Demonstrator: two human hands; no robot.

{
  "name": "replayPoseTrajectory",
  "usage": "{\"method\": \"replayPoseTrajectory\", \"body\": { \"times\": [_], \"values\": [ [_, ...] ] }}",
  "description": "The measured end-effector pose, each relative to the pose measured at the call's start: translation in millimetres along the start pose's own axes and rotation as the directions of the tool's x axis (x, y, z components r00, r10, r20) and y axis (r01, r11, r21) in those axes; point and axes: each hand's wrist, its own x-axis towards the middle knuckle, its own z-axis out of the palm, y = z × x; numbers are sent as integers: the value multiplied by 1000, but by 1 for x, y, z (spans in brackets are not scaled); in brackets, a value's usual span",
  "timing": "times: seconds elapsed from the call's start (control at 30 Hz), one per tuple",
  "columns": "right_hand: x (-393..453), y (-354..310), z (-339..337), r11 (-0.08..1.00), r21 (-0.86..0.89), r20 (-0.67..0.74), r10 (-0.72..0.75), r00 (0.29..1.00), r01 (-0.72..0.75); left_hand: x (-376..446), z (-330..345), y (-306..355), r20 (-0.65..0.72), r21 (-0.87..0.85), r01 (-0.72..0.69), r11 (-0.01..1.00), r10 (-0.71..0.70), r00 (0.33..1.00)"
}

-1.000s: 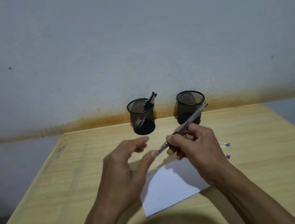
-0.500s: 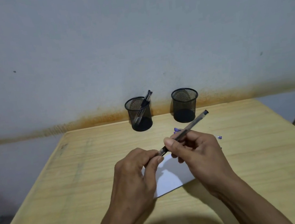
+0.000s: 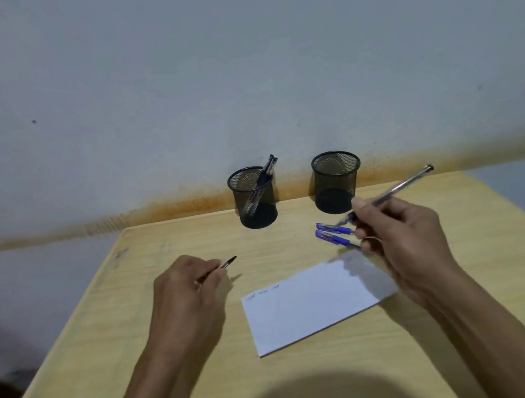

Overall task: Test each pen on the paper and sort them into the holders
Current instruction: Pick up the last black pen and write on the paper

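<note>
Above the pale wooden counter [image 3: 311, 391], the slim clear-barrelled pen [image 3: 398, 186] slanted tip-down, uncapped, gripped by the right hand [image 3: 398, 235]. The left hand [image 3: 186, 290] pinched its dark pointed cap [image 3: 227, 263]. Two blue-capped pens [image 3: 333, 234] lay beside the white paper sheet [image 3: 314, 305]. Behind stood two black mesh holders [image 3: 337, 183], the left one [image 3: 254, 199] holding pens.

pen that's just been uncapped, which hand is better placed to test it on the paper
Right. The right hand already grips the uncapped pen in a writing hold, its tip near the far right corner of the paper. The left hand pinches only the cap, off to the paper's left.
</note>
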Motion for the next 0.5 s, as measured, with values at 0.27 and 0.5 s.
{"method": "replayPoseTrajectory", "body": {
  "times": [0.27, 0.5],
  "values": [
    [-21, 25, 8, 996, -85, 27, 36, 999, -33, 44, 42, -14, 225, 79, 113, 990, -129, 966],
    [-24, 23, 6, 983, -182, 59, -13, 998, 24, 55, 54, -21, 284, 134, 111, 985, -146, 948]
  ]
}}
